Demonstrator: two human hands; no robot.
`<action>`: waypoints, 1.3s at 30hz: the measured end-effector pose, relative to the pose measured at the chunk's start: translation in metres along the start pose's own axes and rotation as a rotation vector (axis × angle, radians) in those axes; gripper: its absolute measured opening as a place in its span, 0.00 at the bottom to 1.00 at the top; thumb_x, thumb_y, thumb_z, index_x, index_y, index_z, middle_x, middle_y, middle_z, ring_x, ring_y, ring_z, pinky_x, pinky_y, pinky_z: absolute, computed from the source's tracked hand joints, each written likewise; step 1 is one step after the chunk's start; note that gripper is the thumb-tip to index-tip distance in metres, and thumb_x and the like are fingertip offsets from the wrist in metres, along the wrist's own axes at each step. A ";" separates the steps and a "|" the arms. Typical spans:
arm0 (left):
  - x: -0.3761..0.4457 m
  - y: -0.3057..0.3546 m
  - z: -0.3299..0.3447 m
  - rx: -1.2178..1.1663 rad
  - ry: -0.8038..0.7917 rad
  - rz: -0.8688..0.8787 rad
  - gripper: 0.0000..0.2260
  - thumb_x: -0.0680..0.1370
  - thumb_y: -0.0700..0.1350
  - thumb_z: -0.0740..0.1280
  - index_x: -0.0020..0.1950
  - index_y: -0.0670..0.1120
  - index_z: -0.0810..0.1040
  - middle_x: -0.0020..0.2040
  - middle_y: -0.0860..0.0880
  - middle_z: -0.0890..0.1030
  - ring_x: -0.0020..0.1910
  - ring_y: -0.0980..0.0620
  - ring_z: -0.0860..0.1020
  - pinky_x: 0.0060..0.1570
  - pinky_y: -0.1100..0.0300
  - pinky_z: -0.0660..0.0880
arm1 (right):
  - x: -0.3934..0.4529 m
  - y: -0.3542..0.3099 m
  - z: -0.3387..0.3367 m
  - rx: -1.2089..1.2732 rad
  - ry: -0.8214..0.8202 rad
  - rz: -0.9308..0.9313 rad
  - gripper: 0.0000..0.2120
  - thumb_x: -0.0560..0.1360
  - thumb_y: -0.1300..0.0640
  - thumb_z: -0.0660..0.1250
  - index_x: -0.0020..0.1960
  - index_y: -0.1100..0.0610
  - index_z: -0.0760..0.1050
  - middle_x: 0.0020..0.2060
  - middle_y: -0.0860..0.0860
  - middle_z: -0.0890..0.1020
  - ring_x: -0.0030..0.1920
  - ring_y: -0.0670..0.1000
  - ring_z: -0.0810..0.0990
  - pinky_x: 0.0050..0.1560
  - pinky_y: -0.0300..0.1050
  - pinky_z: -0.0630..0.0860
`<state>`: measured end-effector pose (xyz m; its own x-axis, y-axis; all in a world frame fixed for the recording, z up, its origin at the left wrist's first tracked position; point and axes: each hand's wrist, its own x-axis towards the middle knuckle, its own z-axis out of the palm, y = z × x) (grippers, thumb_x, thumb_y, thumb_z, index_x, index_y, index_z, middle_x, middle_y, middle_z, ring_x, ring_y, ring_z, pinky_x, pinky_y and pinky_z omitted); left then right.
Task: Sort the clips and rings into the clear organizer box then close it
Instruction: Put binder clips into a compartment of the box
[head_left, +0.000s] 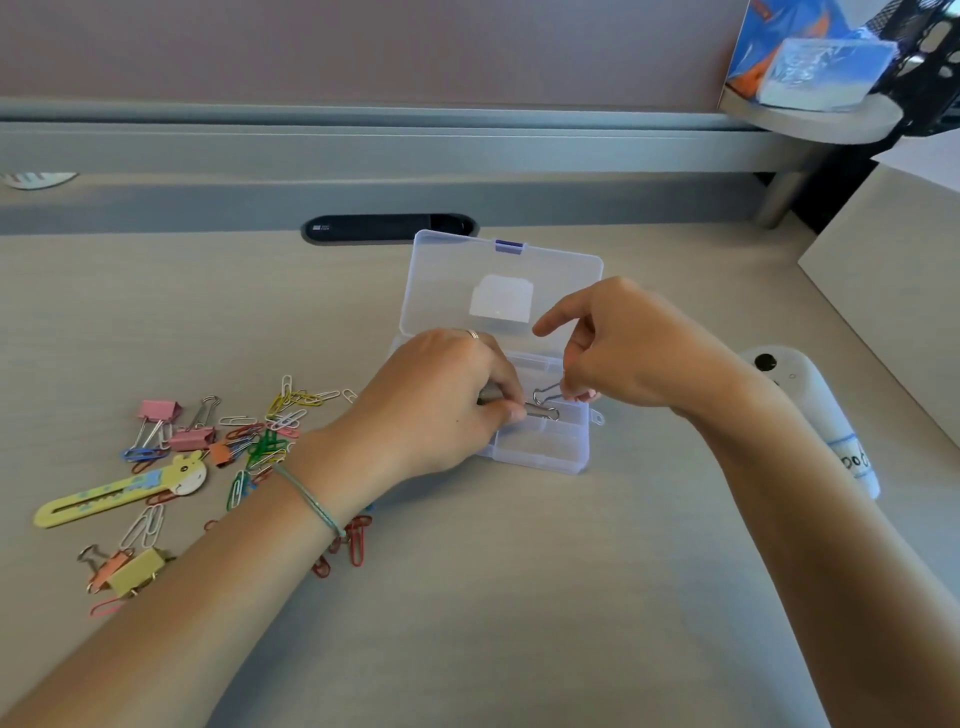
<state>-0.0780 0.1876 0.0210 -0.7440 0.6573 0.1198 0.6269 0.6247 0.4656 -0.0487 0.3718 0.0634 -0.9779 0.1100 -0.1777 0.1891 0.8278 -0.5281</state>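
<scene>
- While both hands work over the clear plastic organizer box (540, 452), which sits open on the pale wood-grain desk (519, 597) with its lid (498, 286) tilted back, the sorting step looks to be in hand and barely begun.
- Left hand (441, 400): fingers curled, thumb and forefinger pinching a silver wire-handled binder clip (540, 412) low over a front compartment.
- Right hand (618, 353): thumb and middle fingers pinching a wire loop (548, 393) over the box, forefinger held out straight; whether that loop belongs to the same clip or a second one, I cannot tell.
- Most of the task's things lie well apart from the box, to its left: a loose scatter of coloured wire paper clips (270, 436), pink binder clips (161, 410), a yellow binder clip (137, 571) and a yellow giraffe-shaped clip (119, 491). No rings can be made out for certain.
- Next move, as I judge it: let the clip go into one compartment, then reach left for more; the lid closes last.
- Writing: a white bottle (810, 415) lying at right carries a handwritten label, too partial to read; no brand is legible anywhere.
</scene>
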 end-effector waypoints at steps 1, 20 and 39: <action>-0.001 0.003 0.002 0.003 0.006 -0.010 0.04 0.76 0.50 0.72 0.47 0.55 0.87 0.49 0.58 0.83 0.49 0.54 0.79 0.51 0.53 0.77 | 0.000 0.000 0.001 -0.012 0.002 -0.009 0.25 0.66 0.67 0.73 0.58 0.48 0.81 0.35 0.47 0.84 0.40 0.47 0.84 0.47 0.44 0.81; -0.005 0.011 0.006 0.136 0.042 -0.023 0.06 0.77 0.53 0.70 0.47 0.56 0.86 0.48 0.57 0.82 0.47 0.52 0.78 0.45 0.55 0.75 | 0.004 0.013 0.010 -0.317 0.028 -0.089 0.23 0.66 0.62 0.75 0.57 0.46 0.76 0.40 0.45 0.74 0.44 0.51 0.76 0.41 0.45 0.76; -0.064 -0.036 -0.045 0.077 0.219 -0.098 0.03 0.76 0.50 0.70 0.46 0.56 0.84 0.49 0.57 0.83 0.47 0.53 0.80 0.46 0.51 0.77 | -0.026 -0.055 0.039 -0.209 0.158 -0.364 0.12 0.73 0.58 0.69 0.52 0.44 0.80 0.39 0.40 0.80 0.38 0.43 0.76 0.40 0.44 0.77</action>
<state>-0.0631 0.1036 0.0362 -0.8293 0.4902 0.2682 0.5587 0.7167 0.4174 -0.0303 0.3015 0.0649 -0.9822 -0.1396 0.1256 -0.1756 0.9198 -0.3508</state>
